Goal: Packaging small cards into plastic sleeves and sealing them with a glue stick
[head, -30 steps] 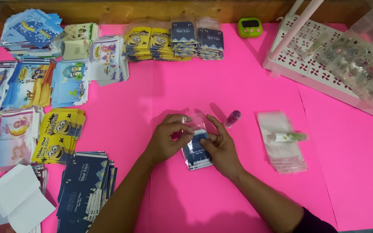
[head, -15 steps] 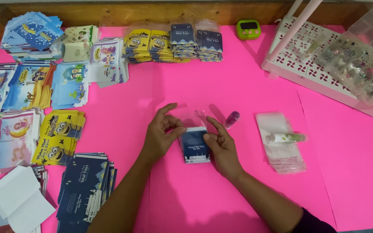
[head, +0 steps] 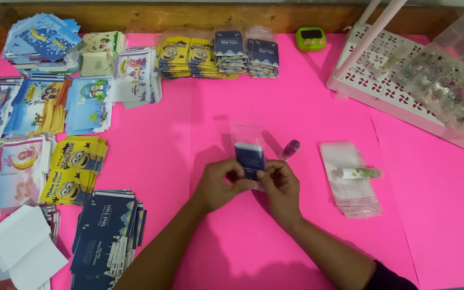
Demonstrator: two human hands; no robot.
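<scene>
Fingers of the left hand [head: 222, 185] and right hand [head: 281, 185] pinch the lower end of a dark blue card [head: 249, 159] inside a clear sleeve [head: 247, 134], mid-frame on the pink table [head: 200, 118], beside a small purple bottle [head: 290, 149].

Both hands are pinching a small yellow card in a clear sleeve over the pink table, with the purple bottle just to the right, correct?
Not quite. In the head view the card is dark blue, not yellow. The left hand and right hand do pinch it in its clear sleeve over the pink table, with the purple bottle just right.
</scene>
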